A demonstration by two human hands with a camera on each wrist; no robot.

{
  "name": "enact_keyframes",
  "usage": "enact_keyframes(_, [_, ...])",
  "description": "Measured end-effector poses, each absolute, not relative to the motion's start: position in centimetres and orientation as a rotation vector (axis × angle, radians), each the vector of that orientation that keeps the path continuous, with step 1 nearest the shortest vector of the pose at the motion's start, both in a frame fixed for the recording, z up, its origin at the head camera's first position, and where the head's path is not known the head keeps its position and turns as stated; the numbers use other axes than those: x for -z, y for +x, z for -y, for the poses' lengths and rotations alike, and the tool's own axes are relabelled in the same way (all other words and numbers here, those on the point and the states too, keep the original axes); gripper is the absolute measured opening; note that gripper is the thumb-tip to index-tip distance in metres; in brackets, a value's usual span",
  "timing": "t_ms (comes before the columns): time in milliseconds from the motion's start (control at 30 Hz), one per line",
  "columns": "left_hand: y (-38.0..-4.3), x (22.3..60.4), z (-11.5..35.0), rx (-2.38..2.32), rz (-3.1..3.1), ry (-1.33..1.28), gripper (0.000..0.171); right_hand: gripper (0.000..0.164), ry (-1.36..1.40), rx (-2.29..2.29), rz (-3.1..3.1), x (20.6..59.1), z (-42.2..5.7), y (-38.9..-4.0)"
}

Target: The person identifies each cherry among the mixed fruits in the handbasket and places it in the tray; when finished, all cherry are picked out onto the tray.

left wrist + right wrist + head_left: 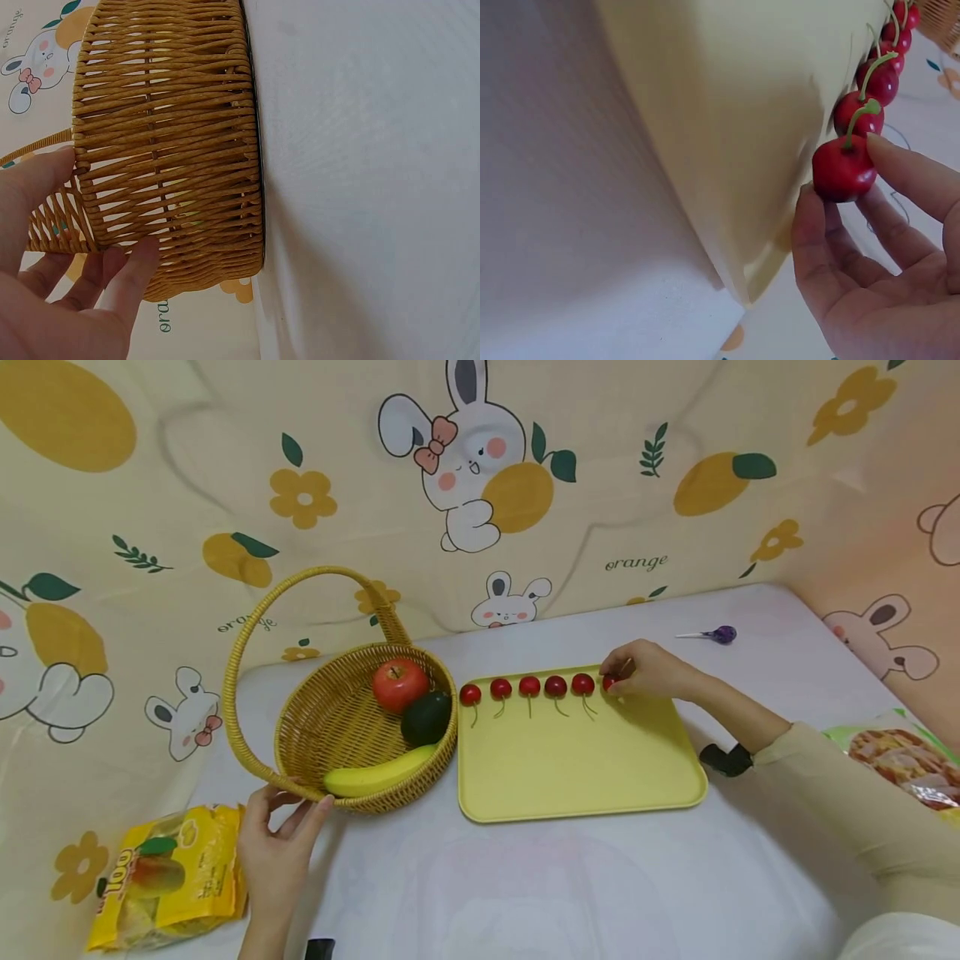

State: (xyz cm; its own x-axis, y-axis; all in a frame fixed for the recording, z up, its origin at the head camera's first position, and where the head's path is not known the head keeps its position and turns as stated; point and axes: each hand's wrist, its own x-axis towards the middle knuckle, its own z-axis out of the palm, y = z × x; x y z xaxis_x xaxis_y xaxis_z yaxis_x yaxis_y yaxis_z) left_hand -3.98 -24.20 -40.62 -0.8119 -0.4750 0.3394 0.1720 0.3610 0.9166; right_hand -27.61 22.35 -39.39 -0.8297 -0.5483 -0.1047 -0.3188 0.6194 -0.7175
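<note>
My right hand (648, 672) pinches a red cherry (844, 172) with a green stem between thumb and fingertips, at the far right corner of a yellow tray (570, 768). Several more cherries (529, 686) lie in a row along the tray's far edge, stems toward me. To the left, a woven basket (307, 727) with a tall handle holds a red apple-like fruit (400, 685), a dark green avocado (426, 718) and a banana (382, 774). My left hand (281, 847) grips the basket at its near rim, where the handle joins, thumb and fingers on the weave (165, 142).
A yellow snack bag (176, 877) with a mango picture lies left of my left hand. Behind the right hand is a purple lollipop (722, 635). Another food packet (900, 760) sits at the right edge. A patterned cloth (585, 485) hangs behind the white table.
</note>
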Motion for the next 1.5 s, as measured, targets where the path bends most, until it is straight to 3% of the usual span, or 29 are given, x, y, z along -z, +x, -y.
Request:
enact_keyframes(1200, [-3.8, 40.5, 24.0, 1.462, 2.102, 0.335, 0.046, 0.021, -0.761, 0.919, -2.611, 38.6, -22.3, -27.2])
enact_keyframes(1500, [-3.8, 40.5, 24.1, 1.478, 2.089, 0.317, 0.046, 0.027, -0.738, 0.920, -2.647, 38.4, -22.1, -27.1])
